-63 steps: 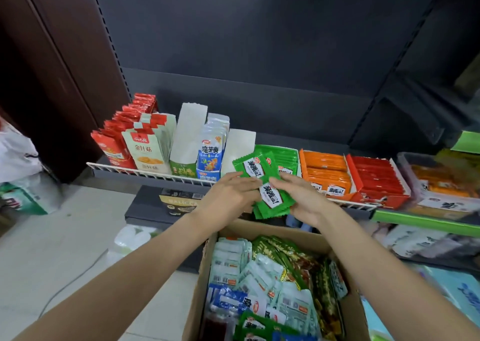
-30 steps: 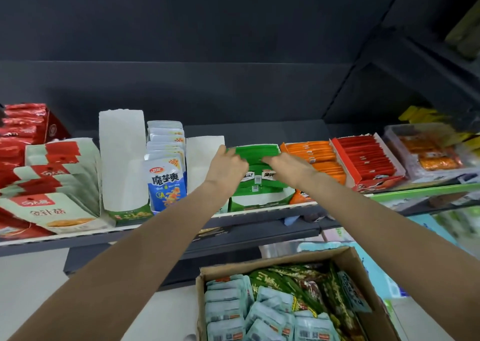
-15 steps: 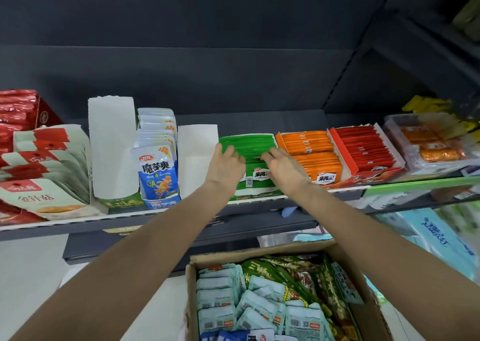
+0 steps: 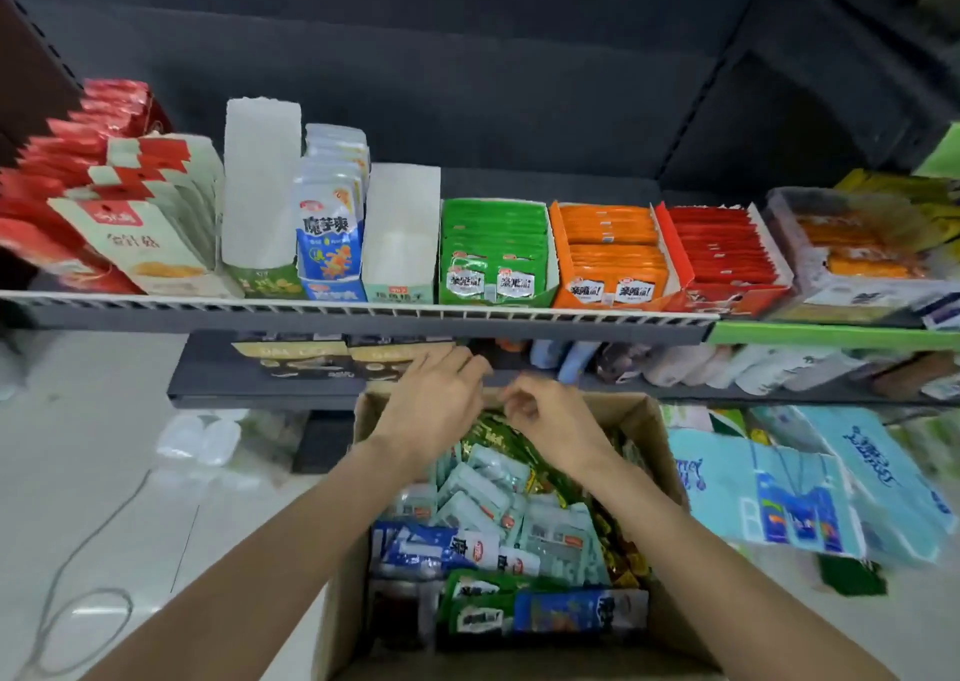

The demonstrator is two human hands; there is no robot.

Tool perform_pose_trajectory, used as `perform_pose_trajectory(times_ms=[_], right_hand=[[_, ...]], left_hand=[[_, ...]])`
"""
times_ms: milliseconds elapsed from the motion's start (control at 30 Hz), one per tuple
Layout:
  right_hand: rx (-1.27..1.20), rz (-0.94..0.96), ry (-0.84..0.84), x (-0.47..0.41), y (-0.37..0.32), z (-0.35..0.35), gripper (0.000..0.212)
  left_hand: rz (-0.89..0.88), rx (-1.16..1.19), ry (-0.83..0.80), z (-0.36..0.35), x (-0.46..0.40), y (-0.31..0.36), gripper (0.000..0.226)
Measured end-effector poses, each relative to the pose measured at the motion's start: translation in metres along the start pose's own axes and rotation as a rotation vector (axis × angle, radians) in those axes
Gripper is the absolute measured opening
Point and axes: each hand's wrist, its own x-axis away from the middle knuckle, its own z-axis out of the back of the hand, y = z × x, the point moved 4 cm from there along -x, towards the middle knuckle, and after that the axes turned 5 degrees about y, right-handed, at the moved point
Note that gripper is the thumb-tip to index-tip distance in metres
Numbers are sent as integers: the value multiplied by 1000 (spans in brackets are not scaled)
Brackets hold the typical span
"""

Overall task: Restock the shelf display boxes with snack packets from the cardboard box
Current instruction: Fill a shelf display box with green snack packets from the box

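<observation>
A person's two bare forearms reach forward over an open brown cardboard box (image 4: 647,423) that stands on a pale tiled floor in front of a dark metal shop shelf (image 4: 363,314). The box is packed with small snack packets (image 4: 483,493): pale blue-green ones in the middle, dark green and gold ones along the far and right side, blue and bright green ones nearest the viewer.

The left hand (image 4: 434,405) hangs over the far left edge of the box, fingers loosely spread and pointing away; it holds nothing that can be seen. The right hand (image 4: 550,423) is just beside it over the far end of the box, fingers curled inward above the dark green packets; whether it pinches one cannot be told.

On the shelf above stand open display boxes in a row: a green display box (image 4: 493,249) full of green packets, an orange display box (image 4: 610,254) to its right, then a red display box (image 4: 722,257). Left of the green one stand a white empty carton (image 4: 402,233), a stack of blue-and-white pouches (image 4: 330,223) and another tall white carton (image 4: 262,181)
</observation>
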Motion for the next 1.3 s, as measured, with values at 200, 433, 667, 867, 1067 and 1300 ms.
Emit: perform_pose_trajectory(times_ms=[200,433,667,867,1067,1300], right_hand=[[219,41,-290,52,39,-54,34],[420,205,-551,82,57,-96,42],[435,190,-550,93,59,-107,26],[413,214,-426,91,68,-113,28],[213,144,-465,76,61,-95,27],[66,36,-436,59,53,-72,31]], left_hand=[[311,75,-611,-42,91,20,35],[356,160,-986,-64,147,34,41],[292,-51,-1011,-74,159,50,32],[394,85,-782,-65,156,47,33],[697,557,-485,-44,159,44,45],[719,421,-351,-36,138,31,27]])
